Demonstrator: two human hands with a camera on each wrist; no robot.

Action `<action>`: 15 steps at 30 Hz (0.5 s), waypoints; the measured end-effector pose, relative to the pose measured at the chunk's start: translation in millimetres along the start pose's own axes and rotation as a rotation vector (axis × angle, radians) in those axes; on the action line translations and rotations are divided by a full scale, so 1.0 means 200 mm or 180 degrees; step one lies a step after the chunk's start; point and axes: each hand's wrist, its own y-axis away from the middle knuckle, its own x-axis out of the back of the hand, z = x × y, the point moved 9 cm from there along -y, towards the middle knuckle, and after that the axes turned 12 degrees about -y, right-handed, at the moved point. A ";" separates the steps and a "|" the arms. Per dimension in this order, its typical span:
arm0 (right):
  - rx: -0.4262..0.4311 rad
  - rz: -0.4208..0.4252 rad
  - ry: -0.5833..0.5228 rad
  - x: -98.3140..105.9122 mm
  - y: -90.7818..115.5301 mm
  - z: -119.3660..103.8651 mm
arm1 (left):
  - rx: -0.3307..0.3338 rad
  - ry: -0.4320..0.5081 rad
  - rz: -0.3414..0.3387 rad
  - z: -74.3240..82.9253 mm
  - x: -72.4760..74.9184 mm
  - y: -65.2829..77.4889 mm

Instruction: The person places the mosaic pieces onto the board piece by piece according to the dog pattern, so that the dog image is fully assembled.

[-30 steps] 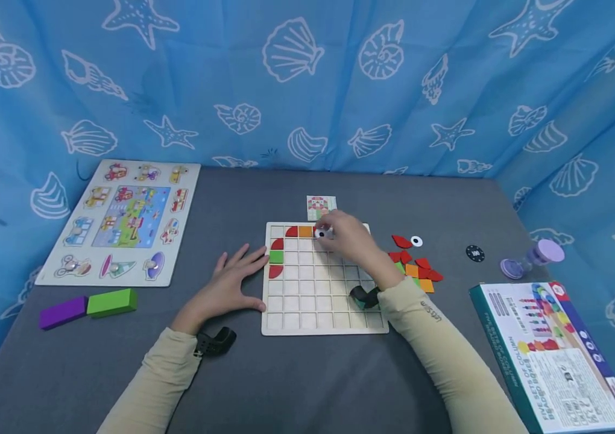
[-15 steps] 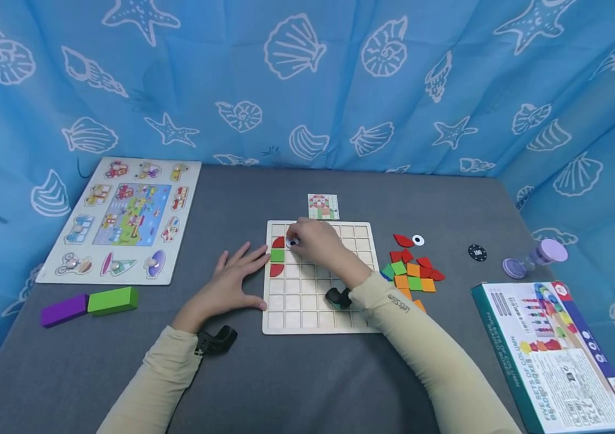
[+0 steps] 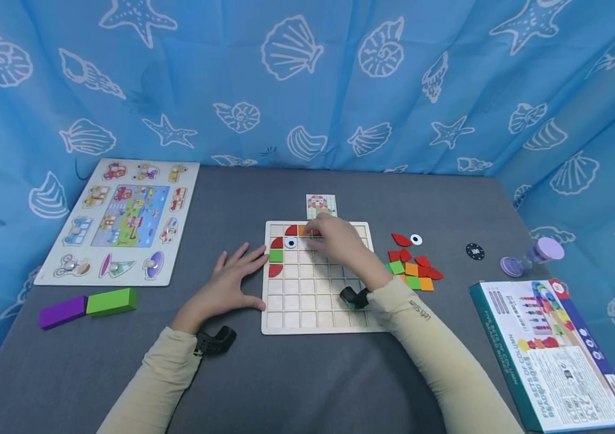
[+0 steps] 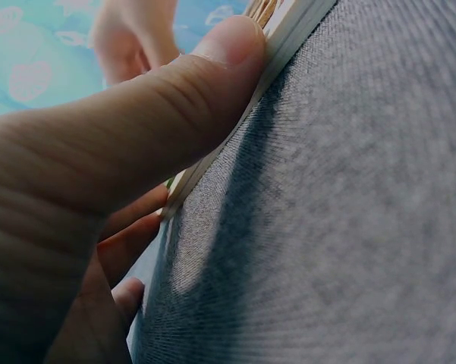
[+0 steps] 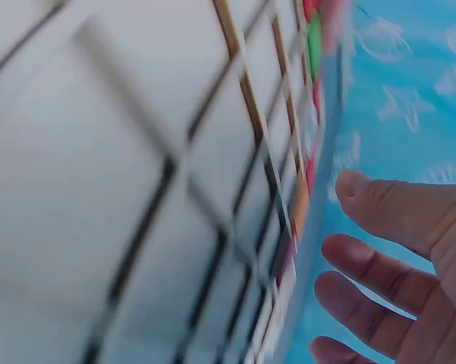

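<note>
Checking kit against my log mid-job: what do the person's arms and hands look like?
Both arms wear long beige fabric sleeves: left sleeve and right sleeve, the latter with small dark lettering near its cuff. A small black device sits at each wrist: left device, right device. The left hand and right hand wear no gloves.

Head: above you, facing forward and down.
Left wrist: close behind your left thumb [image 4: 174,114].
Right wrist: low across your grid board [image 5: 114,197].
All share: grid board.
</note>
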 end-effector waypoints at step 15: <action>-0.0977 0.0332 0.0201 0.34 0.38 0.67 | 0.0042 0.0049 0.0004 0.00 -0.01 0.00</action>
